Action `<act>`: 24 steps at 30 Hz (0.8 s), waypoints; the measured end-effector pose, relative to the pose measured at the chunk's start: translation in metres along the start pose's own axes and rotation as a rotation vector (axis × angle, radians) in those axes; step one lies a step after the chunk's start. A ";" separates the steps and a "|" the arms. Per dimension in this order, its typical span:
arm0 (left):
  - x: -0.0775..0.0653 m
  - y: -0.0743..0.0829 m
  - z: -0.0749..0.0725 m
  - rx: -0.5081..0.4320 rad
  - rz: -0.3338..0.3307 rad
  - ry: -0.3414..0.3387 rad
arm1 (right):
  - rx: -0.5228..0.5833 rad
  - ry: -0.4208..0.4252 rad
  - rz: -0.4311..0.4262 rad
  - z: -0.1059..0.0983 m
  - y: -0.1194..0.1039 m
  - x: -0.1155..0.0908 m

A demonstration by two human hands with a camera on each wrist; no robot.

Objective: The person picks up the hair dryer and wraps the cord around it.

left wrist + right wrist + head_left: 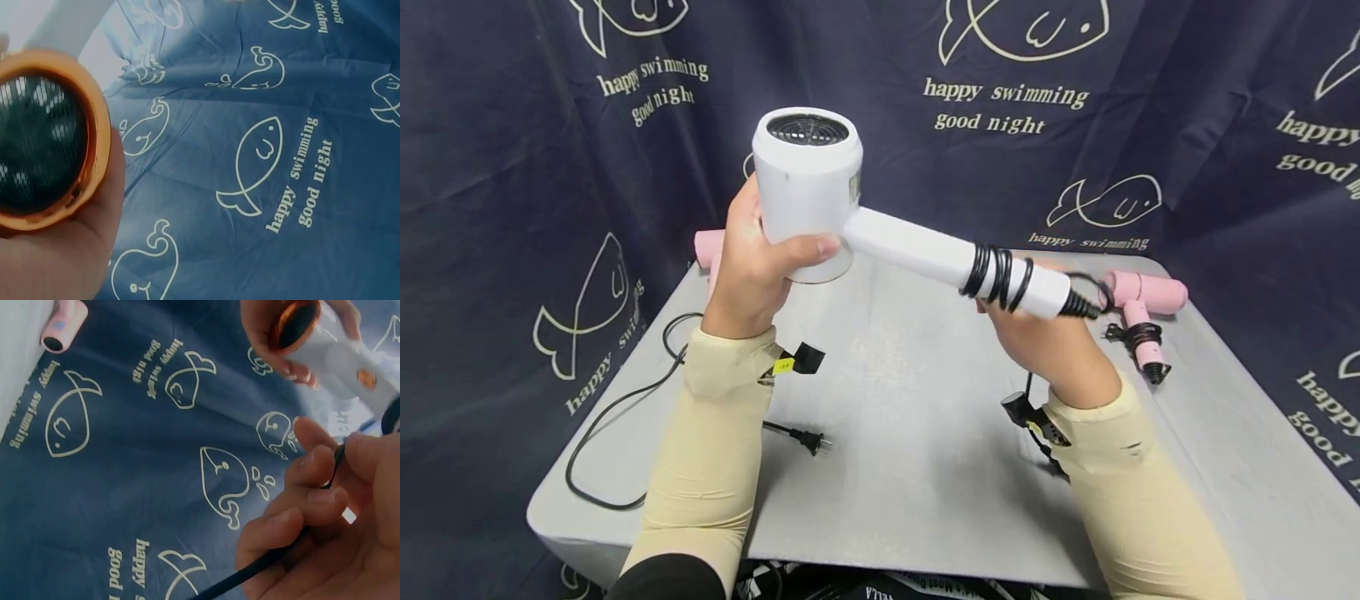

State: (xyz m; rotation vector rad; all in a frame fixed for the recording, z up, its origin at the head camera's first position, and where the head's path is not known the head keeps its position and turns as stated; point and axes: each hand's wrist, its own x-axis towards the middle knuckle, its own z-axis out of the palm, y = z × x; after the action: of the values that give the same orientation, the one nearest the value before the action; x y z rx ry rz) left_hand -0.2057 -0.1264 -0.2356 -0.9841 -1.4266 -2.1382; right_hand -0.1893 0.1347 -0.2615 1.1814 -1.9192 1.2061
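A smooth white hair dryer [808, 196] with a dark round grille [808, 129] fills the upper centre, its barrel clamped in the left hand [751, 265]; the right hand [1047, 346] curls round its black cord [237, 575]. Navy curtain [835, 50] lettering reads "happy swimming good night".

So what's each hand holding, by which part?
The left hand grips a white hair dryer by its cylindrical barrel; the right hand, a thin black cord partway along.
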 end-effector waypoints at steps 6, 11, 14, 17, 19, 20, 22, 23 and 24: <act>0.002 0.000 0.009 0.007 0.011 0.116 | -0.178 -0.103 0.275 0.009 -0.002 -0.004; 0.002 0.010 0.017 0.150 0.087 0.205 | -0.270 -0.215 0.327 0.017 0.006 -0.012; 0.003 0.014 0.015 0.249 0.137 0.237 | -0.307 -0.238 0.295 0.018 0.003 -0.013; 0.004 0.014 0.010 0.330 0.169 0.264 | -0.373 -0.239 0.242 0.016 -0.004 -0.014; 0.005 0.013 0.006 0.376 0.178 0.287 | -0.412 -0.231 0.206 0.014 -0.009 -0.014; 0.005 0.012 0.004 0.397 0.181 0.294 | -0.430 -0.225 0.192 0.013 -0.012 -0.015; 0.006 0.012 0.001 0.414 0.174 0.303 | -0.461 -0.200 0.166 0.011 -0.016 -0.014; 0.006 0.011 0.000 0.417 0.167 0.305 | -0.470 -0.185 0.152 0.009 -0.018 -0.013; 0.006 0.011 -0.001 0.419 0.160 0.303 | -0.471 -0.169 0.139 0.007 -0.020 -0.012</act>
State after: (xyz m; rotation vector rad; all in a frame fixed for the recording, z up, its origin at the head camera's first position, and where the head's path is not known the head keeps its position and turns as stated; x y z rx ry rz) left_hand -0.2031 -0.1313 -0.2241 -0.5680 -1.4981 -1.6898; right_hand -0.1665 0.1288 -0.2669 0.9304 -2.2784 0.6721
